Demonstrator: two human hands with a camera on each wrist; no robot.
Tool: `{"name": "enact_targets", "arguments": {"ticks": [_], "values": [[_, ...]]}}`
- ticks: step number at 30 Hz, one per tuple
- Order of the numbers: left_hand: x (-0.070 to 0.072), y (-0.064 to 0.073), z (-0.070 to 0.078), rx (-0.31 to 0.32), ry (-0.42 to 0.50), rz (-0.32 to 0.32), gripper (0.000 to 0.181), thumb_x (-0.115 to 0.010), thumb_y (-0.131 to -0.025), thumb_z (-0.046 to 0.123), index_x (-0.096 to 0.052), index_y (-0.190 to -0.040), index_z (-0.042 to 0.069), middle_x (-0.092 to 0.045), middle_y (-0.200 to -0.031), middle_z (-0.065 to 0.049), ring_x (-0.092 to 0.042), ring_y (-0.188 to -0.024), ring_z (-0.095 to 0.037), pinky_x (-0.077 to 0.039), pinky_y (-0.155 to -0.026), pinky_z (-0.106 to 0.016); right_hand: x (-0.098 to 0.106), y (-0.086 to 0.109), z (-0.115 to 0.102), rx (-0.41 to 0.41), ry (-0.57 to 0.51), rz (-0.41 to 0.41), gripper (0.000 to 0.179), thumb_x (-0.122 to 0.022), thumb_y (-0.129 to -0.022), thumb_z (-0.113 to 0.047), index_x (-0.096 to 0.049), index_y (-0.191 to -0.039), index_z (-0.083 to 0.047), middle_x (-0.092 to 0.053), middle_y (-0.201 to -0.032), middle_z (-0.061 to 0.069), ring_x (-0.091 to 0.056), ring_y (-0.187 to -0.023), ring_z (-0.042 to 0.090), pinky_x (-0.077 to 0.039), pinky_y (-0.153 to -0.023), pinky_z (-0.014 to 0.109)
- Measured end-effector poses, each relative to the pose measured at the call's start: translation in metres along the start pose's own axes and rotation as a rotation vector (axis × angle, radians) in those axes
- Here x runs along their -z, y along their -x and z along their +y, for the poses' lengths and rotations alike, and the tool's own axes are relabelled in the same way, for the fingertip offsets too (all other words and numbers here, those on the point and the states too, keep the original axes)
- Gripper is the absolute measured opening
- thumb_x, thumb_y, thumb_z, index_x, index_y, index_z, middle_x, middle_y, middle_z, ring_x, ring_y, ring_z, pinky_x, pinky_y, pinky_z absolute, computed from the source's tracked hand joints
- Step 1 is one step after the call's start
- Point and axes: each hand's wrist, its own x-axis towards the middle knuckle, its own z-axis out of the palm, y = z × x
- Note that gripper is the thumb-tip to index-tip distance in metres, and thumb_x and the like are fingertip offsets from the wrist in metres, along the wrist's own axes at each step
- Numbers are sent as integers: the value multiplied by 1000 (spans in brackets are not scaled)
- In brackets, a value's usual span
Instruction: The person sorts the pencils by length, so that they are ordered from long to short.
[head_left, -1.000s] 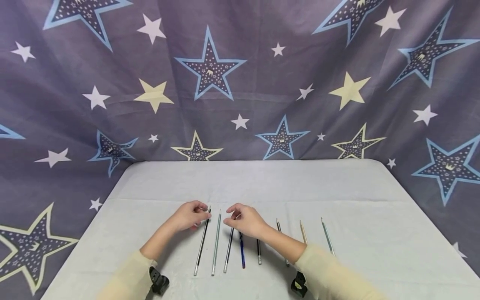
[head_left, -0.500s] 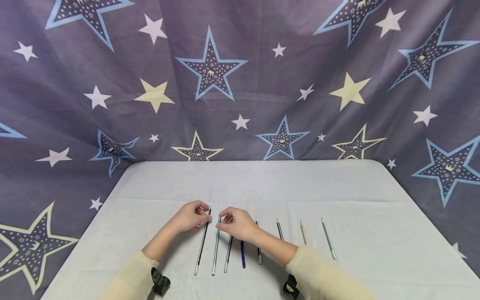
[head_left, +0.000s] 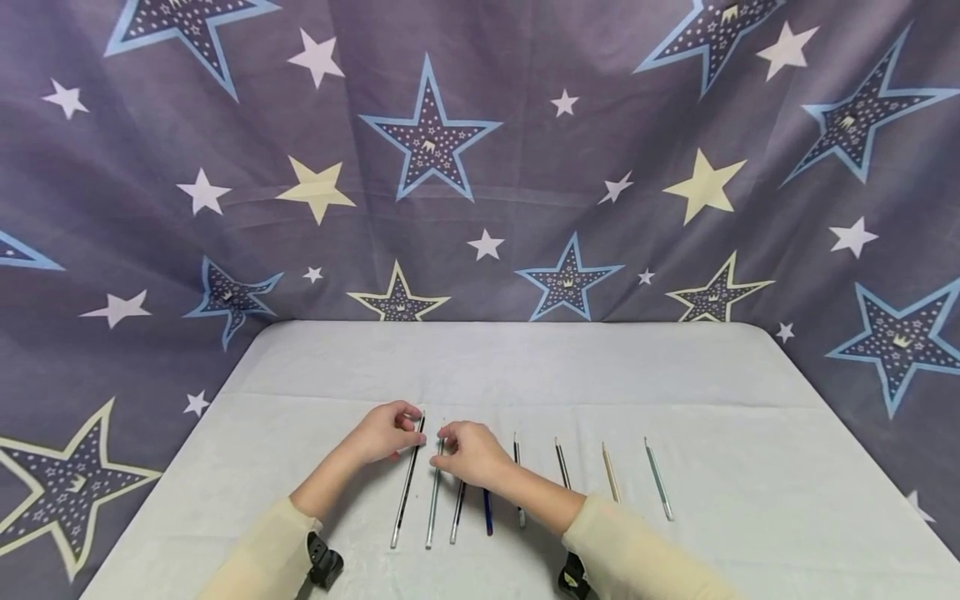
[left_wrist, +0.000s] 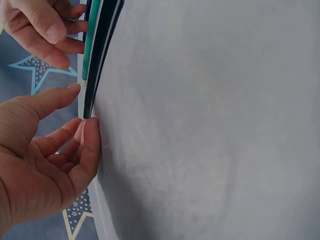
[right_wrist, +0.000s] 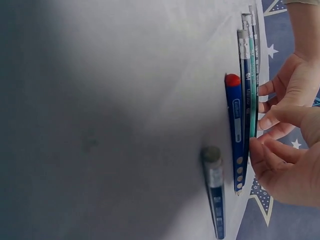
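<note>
My left hand (head_left: 390,432) is by the upper end of the leftmost dark pencil (head_left: 407,492). In the left wrist view, its thumb and forefinger stand apart, with fingertips (left_wrist: 91,125) right at that pencil's point. The right hand (head_left: 474,454) reaches over the row to the upper part of a green pencil (head_left: 432,510). Its fingertips (right_wrist: 256,142) lie beside the green shaft in the right wrist view, thumb and forefinger spread. A dark pencil (head_left: 457,517) and a blue pencil (right_wrist: 233,110) with a red end lie just right, their upper parts hidden under the right hand in the head view.
Further right lie two black pencils (head_left: 517,454) (head_left: 562,463), a tan pencil (head_left: 611,473) and another green pencil (head_left: 658,480). All rest on a white-covered table (head_left: 750,467). A star-patterned cloth (head_left: 495,167) hangs behind its far edge.
The right hand has moved left and slightly nearer, from above the third pencil to the green one. The left hand has stayed almost in place. The pencils keep their spacing.
</note>
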Motion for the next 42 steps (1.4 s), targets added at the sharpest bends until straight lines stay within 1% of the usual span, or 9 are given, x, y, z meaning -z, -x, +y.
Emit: {"name": "enact_targets", "arguments": {"ticks": [11,17,27,30,32,34,36,39,42], "values": [[-2,-1,1,4,-24,4,41,-72,-77,13,-58,-114,1,-56,-87,-6,-52,-65,-15,-52,-51,-27,-3,-5,4,15,101,1,42,-75,-77,-21,-66,-111,3,-64,-81,5,-50,-71,9,-44,-63,19],[-5,-2,1,-4,-38,9,41,-73,-77,12,-58,-114,1,-55,-87,-6,-52,-61,-14,-52,-49,-27,-5,-8,4,32,152,0,33,-75,-77,-22,-69,-99,1,-53,-67,-3,-42,-66,8,-36,-58,18],[-6,-2,1,-24,-54,14,43,-74,-73,9,-58,-112,0,-54,-87,-6,-51,-59,-14,-51,-48,-26,-9,-7,-1,-17,150,-15,24,-76,-75,-23,-68,-86,-3,-49,-60,-5,-42,-60,8,-40,-55,22],[-7,-2,2,-27,-47,10,44,-75,-73,8,-58,-113,0,-54,-87,-7,-50,-57,-14,-50,-47,-26,-10,-6,-2,-43,141,-12,23,-77,-75,-24,-66,-82,-5,-47,-54,-6,-41,-54,9,-51,-76,33],[-6,-2,3,-26,-42,10,45,-75,-72,7,-58,-113,-1,-54,-86,-7,-50,-56,-14,-50,-47,-26,-11,-5,-4,-59,136,-4,25,-77,-74,-24,-66,-84,-4,-47,-54,-6,-42,-53,10,-50,-84,40],[-7,-2,2,-22,-48,12,45,-75,-72,7,-58,-113,0,-54,-87,-8,-51,-56,-14,-50,-47,-26,-12,-4,-5,-68,137,7,30,-78,-73,-25,-67,-89,-2,-51,-56,-4,-44,-56,10,-47,-92,43],[-7,-2,2,-15,-52,16,45,-75,-72,7,-58,-112,0,-55,-88,-8,-51,-57,-14,-50,-48,-26,-13,-3,-7,-77,137,14,35,-79,-72,-25,-67,-94,0,-58,-63,-1,-49,-62,12,-50,-83,39],[-7,-2,1,-9,-54,18,45,-76,-71,7,-58,-113,1,-55,-89,-8,-52,-60,-15,-51,-49,-26,-14,-2,-10,-93,147,25,45,-79,-72,-25,-66,-104,3,-69,-86,8,-61,-81,19,-51,-86,37],[-6,-2,1,-7,-51,20,45,-76,-71,7,-58,-113,0,-55,-89,-7,-52,-63,-15,-52,-49,-26,-16,0,-13,-112,135,26,53,-80,-71,-23,-62,-112,6,-68,-106,16,-63,-99,27,-52,-87,36]]}}
